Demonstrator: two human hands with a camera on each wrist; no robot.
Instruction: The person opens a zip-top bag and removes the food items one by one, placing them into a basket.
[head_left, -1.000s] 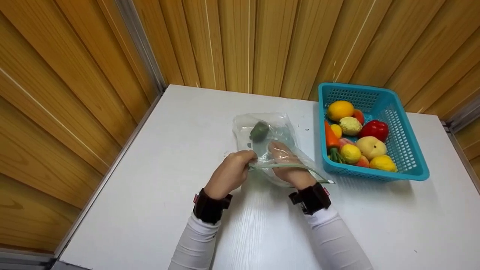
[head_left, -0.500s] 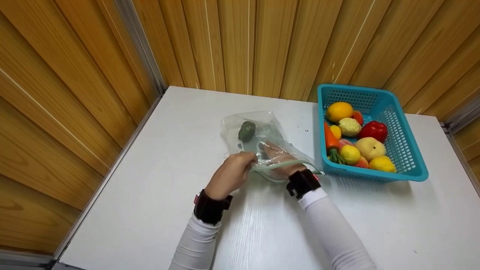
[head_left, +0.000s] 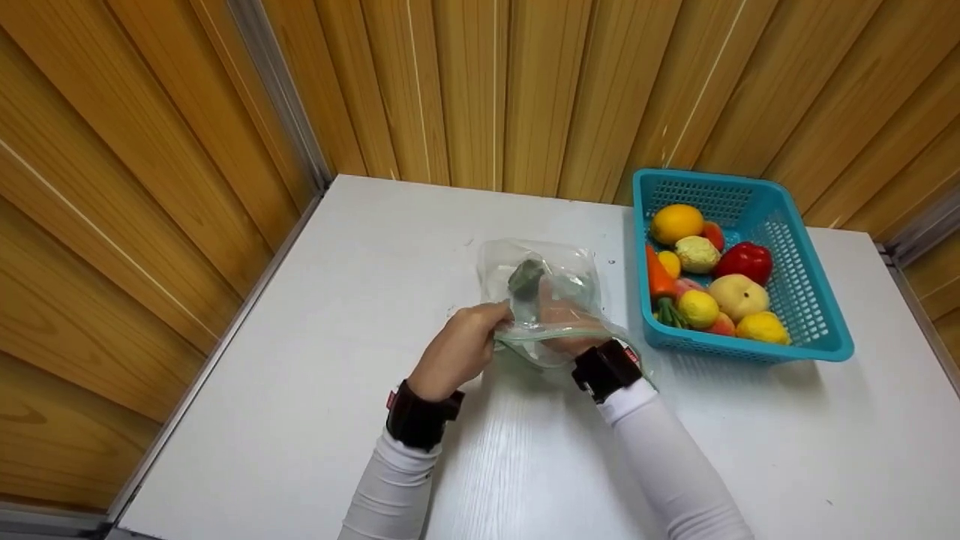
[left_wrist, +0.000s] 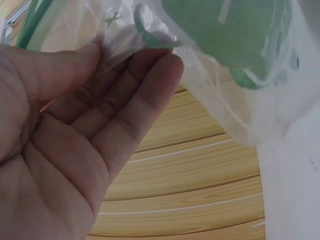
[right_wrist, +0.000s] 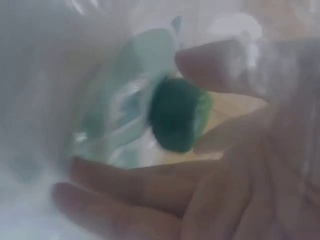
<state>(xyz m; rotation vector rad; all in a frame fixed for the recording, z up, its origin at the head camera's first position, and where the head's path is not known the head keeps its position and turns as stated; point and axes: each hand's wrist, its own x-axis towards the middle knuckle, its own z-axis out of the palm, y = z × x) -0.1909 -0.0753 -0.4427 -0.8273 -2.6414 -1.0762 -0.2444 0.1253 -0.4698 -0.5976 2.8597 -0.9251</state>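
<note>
A clear zip bag (head_left: pixel 495 262) with a green seal strip and a pale green printed patch (left_wrist: pixel 230 35) lies near the middle of the table. My left hand (head_left: pixel 459 349) pinches its mouth at the left end, thumb against fingers. Through that opening my right hand (head_left: pixel 568 319) reaches inside, seen through the plastic. A dark green, rounded vegetable (head_left: pixel 526 279), like a small green pepper, is in the bag just left of the right fingertips. In the right wrist view the vegetable (right_wrist: pixel 172 115) shows beyond the spread thumb and fingers (right_wrist: pixel 130 187), blurred by plastic.
To the right stands a blue plastic basket (head_left: pixel 829 300) holding fruit and vegetables, among them a red bell pepper (head_left: pixel 744 262), a carrot (head_left: pixel 660 277) and several yellow fruits. Wood-panelled walls (head_left: pixel 540 90) close off the white table (head_left: pixel 315 315) at the back and left.
The bag's far end and the green vegetable swung left, then back right and slightly nearer. My right hand moved left and stays inside the bag. The left hand keeps its grip in place.
</note>
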